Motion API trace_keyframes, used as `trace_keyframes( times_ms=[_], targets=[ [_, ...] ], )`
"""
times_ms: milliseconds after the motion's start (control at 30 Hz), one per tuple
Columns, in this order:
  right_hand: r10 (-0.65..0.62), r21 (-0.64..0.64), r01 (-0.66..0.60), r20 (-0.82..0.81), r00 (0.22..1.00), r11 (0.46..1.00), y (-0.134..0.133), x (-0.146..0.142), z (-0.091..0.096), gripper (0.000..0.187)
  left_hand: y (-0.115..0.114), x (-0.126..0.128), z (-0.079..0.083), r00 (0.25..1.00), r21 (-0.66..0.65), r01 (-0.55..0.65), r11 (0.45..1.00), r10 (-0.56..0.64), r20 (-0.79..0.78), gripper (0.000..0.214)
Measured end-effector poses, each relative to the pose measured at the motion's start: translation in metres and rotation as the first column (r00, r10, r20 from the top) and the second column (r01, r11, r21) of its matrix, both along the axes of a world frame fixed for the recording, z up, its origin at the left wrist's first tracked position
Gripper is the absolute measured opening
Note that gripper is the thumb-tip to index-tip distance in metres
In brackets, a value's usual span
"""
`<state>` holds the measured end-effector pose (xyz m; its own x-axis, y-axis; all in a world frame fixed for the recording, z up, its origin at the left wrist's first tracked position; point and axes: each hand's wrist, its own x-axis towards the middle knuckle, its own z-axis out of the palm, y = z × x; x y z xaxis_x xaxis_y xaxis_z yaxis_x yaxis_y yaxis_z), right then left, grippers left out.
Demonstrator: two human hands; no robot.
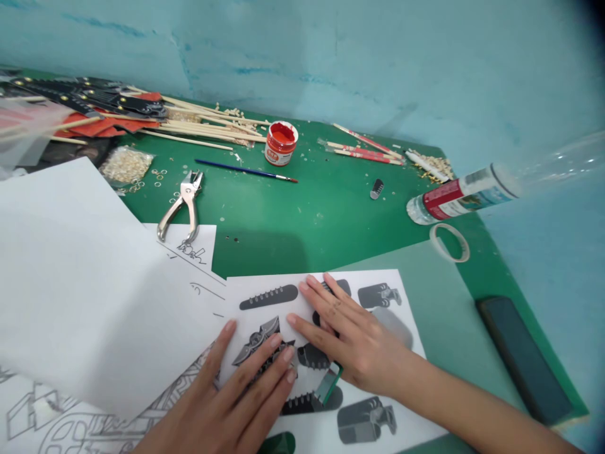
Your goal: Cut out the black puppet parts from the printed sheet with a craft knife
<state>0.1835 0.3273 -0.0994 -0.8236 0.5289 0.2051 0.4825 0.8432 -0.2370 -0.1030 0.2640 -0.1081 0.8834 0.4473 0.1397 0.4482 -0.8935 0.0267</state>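
My left hand [236, 391] lies with its fingers spread over a white sheet [411, 413] printed with dark grey strap-like and winged shapes. It covers part of a winged print [259, 340]. My right hand [350, 334] rests on the same sheet, fingers stretched out and apart, across the upper middle prints. Beside its palm is a narrow green and grey piece [332, 381]; whether it lies loose or is tucked under the hand, I cannot tell. Green shows at the sheet's lower edge.
Large blank paper [70, 265] covers line drawings at left. Single-hole pliers [184, 205], a paintbrush [246, 170] and an open red paint jar [282, 144] lie behind. Wooden sticks [208, 129] fill the back left. A bottle [458, 195], tape ring [450, 243] and phone [524, 359] are right.
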Motion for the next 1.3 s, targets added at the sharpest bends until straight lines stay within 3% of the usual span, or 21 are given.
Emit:
trace_keyframes(
  times_ms=[1300],
  targets=[
    [-0.010,-0.027,0.011,0.018,1.000,1.000,0.0027,-0.0023,0.0027,0.062,0.0003,0.0036,0.0030,0.997,-0.091,-0.073,0.993,0.074,0.011,0.049]
  ],
)
